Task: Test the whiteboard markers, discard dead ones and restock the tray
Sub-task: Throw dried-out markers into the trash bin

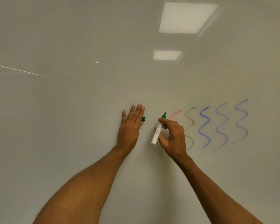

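The whiteboard (71, 110) fills the view. My right hand (173, 136) pinches an uncapped green marker (158, 130) with a white barrel, its tip pointing up at the board just left of a short orange stroke (174, 114). My left hand (131, 126) lies flat against the board with straight fingers. The marker's green cap (143, 118) peeks out from under its fingers. No green line shows on the board near the tip.
Right of the orange stroke run several wavy test lines: a black one (189, 122), a strong blue one (204, 126), and two fainter blue-grey ones (221, 126). Ceiling lights reflect on the board's upper right (184, 18). No tray is visible.
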A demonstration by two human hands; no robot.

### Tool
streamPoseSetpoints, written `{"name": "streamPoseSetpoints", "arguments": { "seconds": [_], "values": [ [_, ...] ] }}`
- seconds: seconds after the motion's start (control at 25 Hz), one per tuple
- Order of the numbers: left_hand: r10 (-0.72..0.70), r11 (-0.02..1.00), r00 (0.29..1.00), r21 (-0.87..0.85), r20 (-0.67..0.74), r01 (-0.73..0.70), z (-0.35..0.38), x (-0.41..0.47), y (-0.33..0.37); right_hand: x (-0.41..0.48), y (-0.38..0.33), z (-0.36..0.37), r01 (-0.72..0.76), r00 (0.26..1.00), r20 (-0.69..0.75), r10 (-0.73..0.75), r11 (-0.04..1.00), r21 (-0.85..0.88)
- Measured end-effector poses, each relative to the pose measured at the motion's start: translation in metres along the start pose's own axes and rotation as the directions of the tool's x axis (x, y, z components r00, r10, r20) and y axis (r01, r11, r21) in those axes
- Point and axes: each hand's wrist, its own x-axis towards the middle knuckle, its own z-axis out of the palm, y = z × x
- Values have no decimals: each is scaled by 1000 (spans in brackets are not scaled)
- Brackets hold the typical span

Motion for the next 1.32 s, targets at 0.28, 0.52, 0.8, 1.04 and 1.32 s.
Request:
{"name": "streamPoseSetpoints", "arguments": {
  "seconds": [0.28,0.52,0.8,1.04,1.32],
  "values": [
    [29,998,997,65,-66,-25,14,-3,-5,2,5,5,-262,960,-80,270,960,98],
    [46,994,995,101,-84,-37,17,-3,-4,-3,13,13,-165,985,-62,161,984,-72],
    [39,995,997,94,-68,-32,13,-4,-3,-39,18,10,-158,987,-29,156,979,-128],
    [26,999,999,38,-46,-25,6,-4,-1,-78,16,12,-46,975,201,90,976,-215],
    [-22,1000,999,-19,49,23,-11,-1,4,-121,7,-1,-182,956,156,247,922,-342]
  ]
}}
